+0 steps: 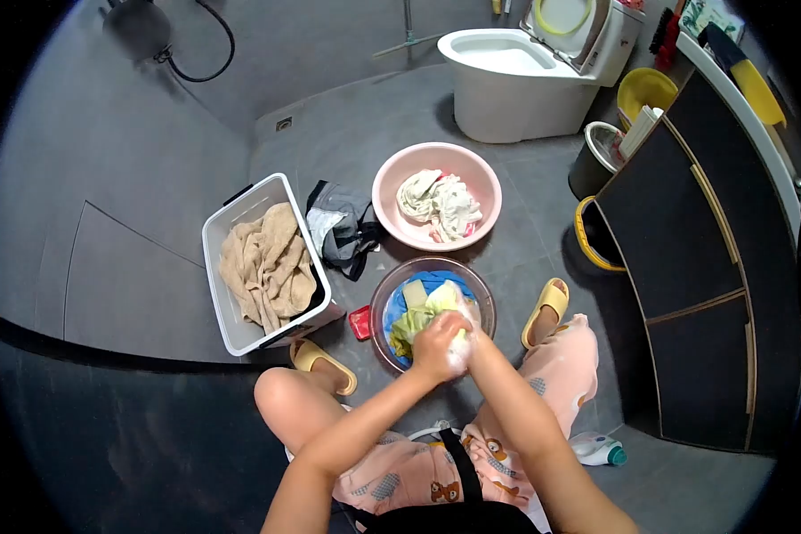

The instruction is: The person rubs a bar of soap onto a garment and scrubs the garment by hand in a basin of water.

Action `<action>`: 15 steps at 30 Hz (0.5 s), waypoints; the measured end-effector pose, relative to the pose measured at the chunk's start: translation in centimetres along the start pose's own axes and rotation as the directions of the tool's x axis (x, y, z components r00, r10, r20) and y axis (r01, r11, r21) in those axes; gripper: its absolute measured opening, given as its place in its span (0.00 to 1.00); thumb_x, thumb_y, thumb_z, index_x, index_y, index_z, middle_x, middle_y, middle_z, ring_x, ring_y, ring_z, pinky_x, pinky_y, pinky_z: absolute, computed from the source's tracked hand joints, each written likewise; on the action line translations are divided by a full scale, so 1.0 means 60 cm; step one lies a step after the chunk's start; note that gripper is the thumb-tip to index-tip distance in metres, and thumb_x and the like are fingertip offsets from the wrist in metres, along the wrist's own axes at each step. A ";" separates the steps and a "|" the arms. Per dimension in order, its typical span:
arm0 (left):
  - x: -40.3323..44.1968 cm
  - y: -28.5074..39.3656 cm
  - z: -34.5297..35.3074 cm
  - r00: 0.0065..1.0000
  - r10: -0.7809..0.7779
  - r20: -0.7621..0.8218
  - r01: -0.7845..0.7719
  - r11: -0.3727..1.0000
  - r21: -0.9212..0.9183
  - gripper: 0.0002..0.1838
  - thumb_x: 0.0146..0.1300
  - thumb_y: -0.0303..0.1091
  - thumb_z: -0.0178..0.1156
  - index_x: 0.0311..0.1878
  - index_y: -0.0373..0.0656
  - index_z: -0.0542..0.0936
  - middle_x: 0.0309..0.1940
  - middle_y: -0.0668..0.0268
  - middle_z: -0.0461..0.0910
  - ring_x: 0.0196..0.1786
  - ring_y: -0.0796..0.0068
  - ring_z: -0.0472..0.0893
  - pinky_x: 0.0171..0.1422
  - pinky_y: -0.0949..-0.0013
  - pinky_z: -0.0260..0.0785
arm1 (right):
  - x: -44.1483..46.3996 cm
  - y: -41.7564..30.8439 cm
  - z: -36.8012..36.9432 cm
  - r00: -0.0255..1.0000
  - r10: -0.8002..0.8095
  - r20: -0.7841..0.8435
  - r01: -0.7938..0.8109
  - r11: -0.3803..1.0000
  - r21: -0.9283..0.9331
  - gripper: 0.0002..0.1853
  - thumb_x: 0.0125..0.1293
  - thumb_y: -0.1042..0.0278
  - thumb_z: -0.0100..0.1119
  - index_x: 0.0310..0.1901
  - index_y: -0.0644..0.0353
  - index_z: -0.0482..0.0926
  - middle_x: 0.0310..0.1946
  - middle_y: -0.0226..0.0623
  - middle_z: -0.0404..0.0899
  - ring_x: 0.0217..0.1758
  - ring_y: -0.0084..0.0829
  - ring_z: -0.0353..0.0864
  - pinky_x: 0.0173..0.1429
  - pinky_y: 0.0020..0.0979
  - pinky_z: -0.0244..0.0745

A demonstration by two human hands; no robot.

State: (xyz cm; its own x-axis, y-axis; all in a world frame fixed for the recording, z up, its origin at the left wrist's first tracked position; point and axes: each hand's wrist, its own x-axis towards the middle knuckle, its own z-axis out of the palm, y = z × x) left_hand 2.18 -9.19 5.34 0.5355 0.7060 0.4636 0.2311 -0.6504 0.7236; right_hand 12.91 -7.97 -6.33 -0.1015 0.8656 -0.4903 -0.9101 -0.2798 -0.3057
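A soapy yellow-green cloth point(410, 327) is bunched between my two hands, over a round basin point(488, 303) on the floor. My left hand point(439, 345) is closed on the cloth. White suds cover my right hand point(468, 327), which presses against the same cloth from the other side. Blue fabric point(392, 311) lies in the basin beneath, with a pale block point(415, 295) resting near its top. Just behind stands a pink basin point(384, 197) holding white and pink laundry point(440, 203).
At left, a white bin point(216, 258) holds a beige towel point(267, 267). Dark grey clothing point(347, 227) and a red object point(360, 323) lie on the floor. A toilet point(507, 98) stands at the back, dark cabinets point(685, 267) at right, a bottle point(598, 450) near my leg.
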 end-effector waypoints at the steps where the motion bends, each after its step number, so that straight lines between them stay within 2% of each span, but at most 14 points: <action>1: 0.001 0.012 0.004 1.000 -0.007 0.001 0.007 0.998 0.060 0.07 0.44 0.32 0.61 0.29 0.44 0.77 0.28 0.60 0.76 0.33 0.58 0.78 0.38 0.65 0.70 | 0.005 0.002 -0.005 0.973 0.112 0.202 -0.131 0.988 0.083 0.20 0.66 0.50 0.42 0.42 0.59 0.73 0.33 0.35 0.76 0.34 0.30 0.76 0.40 0.28 0.74; 2: 0.002 -0.018 0.012 0.998 0.018 -0.066 -0.011 0.994 0.106 0.07 0.45 0.35 0.63 0.23 0.43 0.77 0.25 0.60 0.76 0.27 0.58 0.77 0.32 0.64 0.70 | -0.023 0.024 0.018 0.941 -0.199 0.273 0.134 0.962 0.239 0.21 0.65 0.47 0.44 0.42 0.58 0.73 0.32 0.35 0.75 0.33 0.30 0.75 0.40 0.29 0.74; 3: 0.006 -0.054 0.016 0.996 -0.010 -0.091 0.021 0.993 0.113 0.09 0.47 0.36 0.63 0.20 0.43 0.76 0.21 0.59 0.75 0.25 0.59 0.76 0.30 0.64 0.69 | -0.033 0.036 0.048 0.976 -0.200 0.089 0.191 0.977 0.096 0.21 0.65 0.48 0.42 0.43 0.58 0.72 0.34 0.35 0.75 0.35 0.30 0.75 0.41 0.29 0.73; 5: 0.029 -0.117 0.010 0.979 -0.180 -0.095 0.202 0.908 0.366 0.10 0.49 0.37 0.61 0.21 0.42 0.76 0.19 0.58 0.74 0.23 0.58 0.76 0.28 0.62 0.68 | -0.075 0.035 0.156 0.928 -0.266 -0.261 0.214 0.954 -0.210 0.20 0.66 0.51 0.38 0.45 0.60 0.72 0.38 0.37 0.75 0.39 0.31 0.76 0.43 0.30 0.73; 6: 0.045 -0.082 -0.010 0.961 -0.209 -0.180 0.253 0.927 0.276 0.10 0.50 0.38 0.61 0.21 0.42 0.77 0.18 0.58 0.75 0.21 0.58 0.76 0.27 0.62 0.68 | -0.087 0.028 0.174 0.931 -0.240 -0.274 0.156 0.942 -0.296 0.20 0.67 0.53 0.37 0.45 0.60 0.72 0.38 0.37 0.76 0.39 0.33 0.77 0.43 0.30 0.73; 9: 0.008 -0.098 0.018 0.992 0.015 -0.125 0.010 0.980 0.199 0.10 0.51 0.38 0.61 0.21 0.42 0.77 0.20 0.58 0.76 0.21 0.57 0.76 0.27 0.61 0.69 | -0.050 0.024 0.084 0.975 -0.160 -0.154 0.152 0.987 -0.060 0.17 0.66 0.55 0.43 0.43 0.60 0.74 0.36 0.36 0.77 0.37 0.31 0.77 0.42 0.29 0.74; 10: 0.016 -0.066 0.017 0.980 0.109 -0.166 -0.094 0.991 0.099 0.10 0.51 0.39 0.61 0.22 0.43 0.78 0.21 0.57 0.77 0.23 0.57 0.77 0.27 0.61 0.69 | -0.044 0.015 0.072 0.979 -0.196 0.063 0.200 0.978 -0.058 0.15 0.65 0.58 0.46 0.41 0.61 0.74 0.35 0.35 0.77 0.35 0.30 0.77 0.40 0.29 0.74; 11: 0.016 -0.066 0.015 0.990 0.022 -0.138 -0.002 0.990 0.143 0.10 0.52 0.40 0.60 0.23 0.43 0.78 0.22 0.57 0.77 0.23 0.57 0.77 0.27 0.61 0.69 | -0.038 0.007 0.062 0.935 -0.223 0.277 0.242 0.970 -0.036 0.13 0.64 0.60 0.49 0.40 0.61 0.75 0.34 0.35 0.77 0.34 0.29 0.77 0.38 0.29 0.74; 12: 0.022 -0.074 0.009 0.991 -0.059 -0.116 0.081 0.979 0.189 0.11 0.53 0.41 0.59 0.24 0.43 0.78 0.22 0.57 0.77 0.24 0.57 0.77 0.27 0.61 0.69 | -0.032 0.022 0.059 0.976 -0.218 0.009 0.218 0.966 -0.139 0.13 0.63 0.60 0.48 0.40 0.61 0.75 0.34 0.36 0.78 0.33 0.28 0.77 0.37 0.29 0.74; 13: 0.024 -0.085 0.002 0.985 -0.146 -0.094 0.164 0.958 0.236 0.11 0.54 0.41 0.58 0.25 0.43 0.78 0.23 0.56 0.78 0.25 0.57 0.77 0.27 0.61 0.69 | -0.038 0.027 0.074 0.938 -0.223 -0.263 0.165 0.960 -0.226 0.13 0.63 0.60 0.48 0.40 0.61 0.75 0.34 0.36 0.78 0.33 0.28 0.77 0.35 0.29 0.74; 14: 0.041 -0.093 -0.012 0.960 -0.280 -0.013 0.258 0.863 0.433 0.13 0.57 0.44 0.54 0.34 0.44 0.77 0.25 0.55 0.78 0.27 0.56 0.78 0.28 0.60 0.69 | -0.040 0.020 0.073 0.915 -0.301 -0.269 0.119 0.838 -0.533 0.15 0.62 0.56 0.51 0.38 0.60 0.76 0.31 0.36 0.78 0.29 0.27 0.76 0.31 0.29 0.73; 15: 0.047 -0.095 -0.026 0.932 -0.362 0.025 0.328 0.870 0.367 0.15 0.60 0.46 0.51 0.41 0.45 0.75 0.26 0.56 0.79 0.29 0.55 0.78 0.36 0.58 0.69 | -0.044 0.013 0.070 0.925 -0.262 -0.276 0.049 0.802 -0.595 0.16 0.59 0.53 0.55 0.37 0.59 0.77 0.29 0.34 0.78 0.26 0.27 0.75 0.29 0.29 0.71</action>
State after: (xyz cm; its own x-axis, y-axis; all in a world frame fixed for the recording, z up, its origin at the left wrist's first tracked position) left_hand 1.08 -3.05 3.30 0.4358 0.8862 0.1572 0.6748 -0.4373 0.5945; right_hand 10.79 -8.74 -1.80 0.2555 0.7592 -0.5987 -0.4956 -0.4289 -0.7553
